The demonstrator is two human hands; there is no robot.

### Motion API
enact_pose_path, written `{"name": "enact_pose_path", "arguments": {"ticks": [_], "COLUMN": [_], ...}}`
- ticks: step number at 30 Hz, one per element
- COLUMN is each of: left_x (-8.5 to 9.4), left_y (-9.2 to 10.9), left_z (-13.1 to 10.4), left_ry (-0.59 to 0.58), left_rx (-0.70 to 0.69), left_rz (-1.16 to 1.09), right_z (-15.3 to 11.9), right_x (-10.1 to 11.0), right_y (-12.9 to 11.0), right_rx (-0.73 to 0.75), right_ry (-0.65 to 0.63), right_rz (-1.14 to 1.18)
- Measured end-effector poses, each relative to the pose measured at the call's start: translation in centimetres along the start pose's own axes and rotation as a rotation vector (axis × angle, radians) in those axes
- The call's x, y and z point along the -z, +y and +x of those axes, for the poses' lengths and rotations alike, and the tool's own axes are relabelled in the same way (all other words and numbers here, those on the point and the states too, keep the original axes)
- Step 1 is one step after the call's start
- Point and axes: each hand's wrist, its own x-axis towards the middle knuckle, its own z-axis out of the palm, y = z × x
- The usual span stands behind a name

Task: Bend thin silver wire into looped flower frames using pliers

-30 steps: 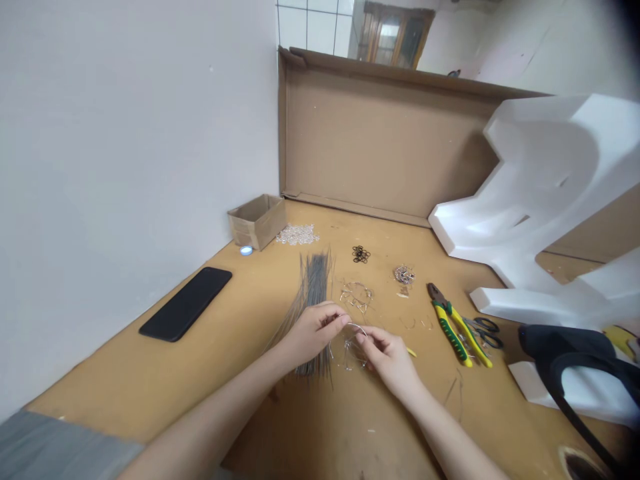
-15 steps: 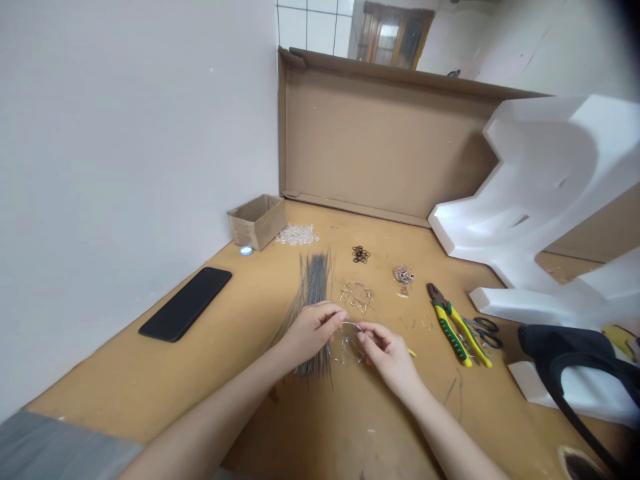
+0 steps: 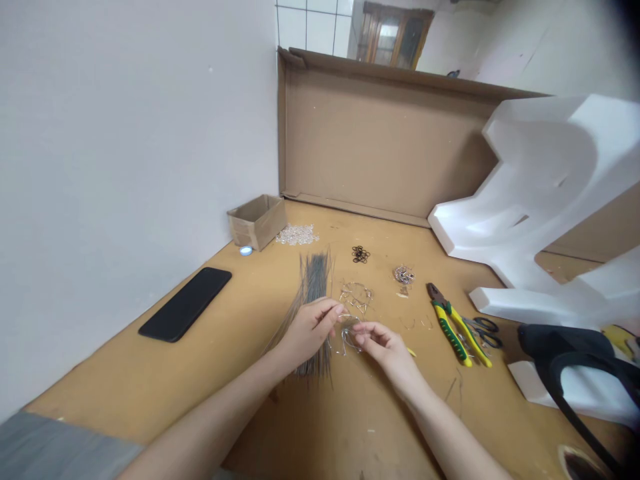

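Between my hands hangs a thin silver wire piece (image 3: 350, 338), curved along its top and with fine strands below. My left hand (image 3: 314, 328) pinches its upper left end, above a bundle of straight grey wires (image 3: 316, 277). The fingertips of my right hand (image 3: 381, 343) are closed on its right side. Just beyond my hands lies another bent wire piece (image 3: 357, 297) on the table. Several black rings (image 3: 360, 254) and a small coil of shiny wire (image 3: 404, 274) sit farther back.
Yellow-green pliers (image 3: 453, 327) and scissors (image 3: 486, 330) lie at right, near white foam (image 3: 540, 173) and a black strapped object (image 3: 567, 350). At left are a phone (image 3: 186, 304), an open box (image 3: 257, 222), clear beads (image 3: 297, 234) and a blue-white cap (image 3: 245, 251).
The wire piece between my hands has turned and shifted. My right hand's fingers have moved slightly left, and my left hand has risen a little.
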Motion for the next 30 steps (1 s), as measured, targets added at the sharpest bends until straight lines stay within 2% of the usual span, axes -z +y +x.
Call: {"name": "enact_pose_path", "arguments": {"ticks": [6, 10, 16, 21, 26, 30], "left_x": [-0.4, -0.4, -0.3, -0.3, -0.6, -0.9], "left_y": [-0.2, -0.1, 0.1, 0.1, -0.5, -0.9], "left_z": [-0.2, -0.2, -0.4, -0.4, -0.4, -0.5], "left_ry": [0.046, 0.055, 0.031, 0.012, 0.011, 0.006], "left_rx": [-0.036, -0.082, -0.163, -0.256, -0.202, -0.177], "left_rz": [0.004, -0.004, -0.048, -0.007, -0.114, -0.185], "right_z": [-0.2, -0.3, -0.2, 0.1, 0.1, 0.0], "right_x": [0.1, 0.0, 0.2, 0.3, 0.5, 0.5], "right_y": [-0.1, -0.5, -0.2, 0.1, 0.1, 0.2], "right_rx": [-0.056, -0.1, -0.052, 0.039, 0.048, 0.069], "right_ry": [-0.105, -0.105, -0.089, 0.019, 0.113, 0.068], "right_rz": [0.306, 0.391, 0.398, 0.427, 0.388, 0.363]}}
